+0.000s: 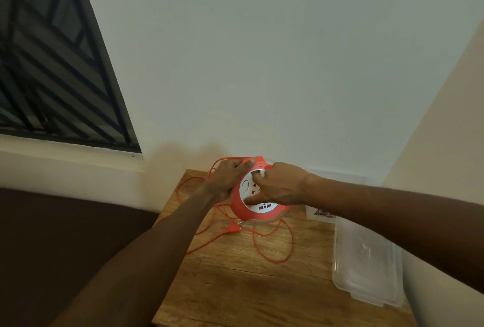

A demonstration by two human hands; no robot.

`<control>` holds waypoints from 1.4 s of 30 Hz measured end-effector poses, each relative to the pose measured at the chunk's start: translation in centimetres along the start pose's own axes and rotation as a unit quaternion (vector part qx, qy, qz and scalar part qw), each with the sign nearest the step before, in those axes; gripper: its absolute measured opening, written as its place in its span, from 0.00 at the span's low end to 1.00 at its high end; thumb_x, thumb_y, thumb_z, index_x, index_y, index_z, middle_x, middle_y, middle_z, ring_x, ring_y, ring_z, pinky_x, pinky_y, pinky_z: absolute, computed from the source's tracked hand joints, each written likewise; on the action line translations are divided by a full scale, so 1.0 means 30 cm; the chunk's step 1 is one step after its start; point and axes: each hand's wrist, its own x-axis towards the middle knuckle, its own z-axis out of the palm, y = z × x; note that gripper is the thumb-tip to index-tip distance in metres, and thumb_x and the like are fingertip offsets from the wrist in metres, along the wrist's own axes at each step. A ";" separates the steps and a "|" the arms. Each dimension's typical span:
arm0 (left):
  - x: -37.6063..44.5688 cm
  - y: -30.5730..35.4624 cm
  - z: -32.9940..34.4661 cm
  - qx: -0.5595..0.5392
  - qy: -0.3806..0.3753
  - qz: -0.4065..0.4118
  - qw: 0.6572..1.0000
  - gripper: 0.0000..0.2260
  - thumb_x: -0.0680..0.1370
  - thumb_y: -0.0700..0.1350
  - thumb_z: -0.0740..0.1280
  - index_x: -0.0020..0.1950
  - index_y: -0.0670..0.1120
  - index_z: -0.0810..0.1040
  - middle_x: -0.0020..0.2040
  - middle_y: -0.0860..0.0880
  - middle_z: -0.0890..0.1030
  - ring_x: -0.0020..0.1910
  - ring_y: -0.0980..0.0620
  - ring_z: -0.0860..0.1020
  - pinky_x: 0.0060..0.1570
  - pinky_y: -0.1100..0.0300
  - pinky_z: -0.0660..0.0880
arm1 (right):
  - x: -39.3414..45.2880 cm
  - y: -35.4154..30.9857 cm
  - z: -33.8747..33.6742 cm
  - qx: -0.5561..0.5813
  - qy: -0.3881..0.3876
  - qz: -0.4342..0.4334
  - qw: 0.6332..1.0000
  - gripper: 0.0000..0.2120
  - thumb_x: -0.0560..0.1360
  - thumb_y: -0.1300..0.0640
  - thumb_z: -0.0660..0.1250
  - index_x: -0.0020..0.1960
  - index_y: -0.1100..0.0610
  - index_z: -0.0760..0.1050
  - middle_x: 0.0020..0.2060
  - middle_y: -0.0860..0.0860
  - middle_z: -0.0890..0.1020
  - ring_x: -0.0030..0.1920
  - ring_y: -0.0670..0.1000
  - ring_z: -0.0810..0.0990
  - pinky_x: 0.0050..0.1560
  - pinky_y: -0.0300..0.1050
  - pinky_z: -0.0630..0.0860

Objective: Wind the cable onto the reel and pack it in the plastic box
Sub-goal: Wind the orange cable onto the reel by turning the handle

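We seem to be in a room of a home: a small wooden desk (235,287) pushed into a corner of plain painted walls (262,51), beside a barred window (52,64) with a white sill (65,153).

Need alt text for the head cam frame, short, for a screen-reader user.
Two bare hands hold an orange-and-white cable reel upright over a wooden table: the left hand grips its rim, the right hand rests on its socket face. Loose orange cable and its plug lie on the table, a clear plastic box at the right edge.
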 end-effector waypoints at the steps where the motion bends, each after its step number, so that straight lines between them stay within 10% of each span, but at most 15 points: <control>1: 0.002 -0.002 0.003 -0.003 0.000 -0.001 1.000 0.19 0.74 0.60 0.72 0.54 0.46 0.87 0.54 0.40 0.88 0.47 0.42 0.88 0.42 0.52 0.85 | 0.002 -0.002 0.002 -0.008 -0.007 0.004 1.000 0.30 0.79 0.54 0.66 0.77 0.43 0.57 0.61 0.66 0.74 0.48 0.61 0.82 0.42 0.52 0.82; 9: 0.018 -0.001 0.024 0.011 0.052 0.028 0.998 0.14 0.81 0.56 0.70 0.54 0.45 0.87 0.52 0.40 0.88 0.46 0.43 0.88 0.45 0.48 0.86 | 0.036 -0.028 0.064 0.088 0.035 0.153 0.984 0.31 0.75 0.49 0.69 0.75 0.46 0.62 0.52 0.54 0.82 0.47 0.57 0.82 0.41 0.48 0.79; 14: 0.009 0.000 0.042 -0.004 0.113 0.086 0.990 0.07 0.81 0.53 0.71 0.53 0.56 0.88 0.51 0.47 0.89 0.49 0.45 0.88 0.45 0.51 0.86 | 0.083 -0.162 0.111 0.383 0.150 0.451 0.792 0.33 0.74 0.37 0.62 0.75 0.45 0.60 0.61 0.52 0.81 0.57 0.56 0.81 0.49 0.50 0.78; 18: -0.005 -0.034 0.032 -0.004 0.121 0.081 0.989 0.08 0.81 0.52 0.71 0.56 0.54 0.87 0.52 0.46 0.89 0.50 0.44 0.88 0.44 0.50 0.86 | 0.137 -0.235 0.125 0.519 0.137 0.499 0.680 0.37 0.76 0.34 0.58 0.79 0.49 0.53 0.66 0.53 0.78 0.60 0.55 0.80 0.51 0.50 0.79; 22: -0.008 -0.027 0.010 0.008 0.130 0.052 0.990 0.15 0.80 0.56 0.70 0.61 0.49 0.85 0.53 0.45 0.89 0.50 0.39 0.88 0.50 0.42 0.86 | 0.081 -0.212 0.120 0.330 0.117 0.409 0.843 0.37 0.74 0.46 0.67 0.77 0.50 0.53 0.58 0.55 0.82 0.47 0.57 0.84 0.40 0.50 0.80; 26: -0.006 -0.003 -0.005 0.019 0.119 0.046 0.992 0.12 0.82 0.53 0.69 0.59 0.49 0.86 0.52 0.42 0.89 0.49 0.38 0.87 0.46 0.44 0.86 | -0.003 -0.105 0.103 0.153 0.115 0.142 0.971 0.22 0.76 0.57 0.69 0.69 0.50 0.71 0.68 0.62 0.72 0.51 0.63 0.81 0.44 0.57 0.81; 31: 0.003 0.008 -0.003 0.047 0.080 0.036 0.995 0.14 0.82 0.54 0.68 0.61 0.47 0.84 0.53 0.42 0.89 0.48 0.39 0.88 0.45 0.46 0.86 | -0.019 -0.035 0.086 0.076 0.047 -0.024 0.996 0.22 0.80 0.58 0.65 0.72 0.44 0.69 0.77 0.56 0.57 0.60 0.63 0.77 0.47 0.58 0.82; 42: 0.015 0.009 -0.045 0.064 0.062 0.027 0.996 0.17 0.81 0.56 0.69 0.60 0.45 0.85 0.53 0.41 0.88 0.51 0.34 0.87 0.53 0.38 0.84 | -0.016 0.009 0.045 0.020 0.037 -0.013 0.999 0.25 0.79 0.57 0.67 0.72 0.43 0.66 0.71 0.62 0.64 0.51 0.63 0.79 0.39 0.54 0.81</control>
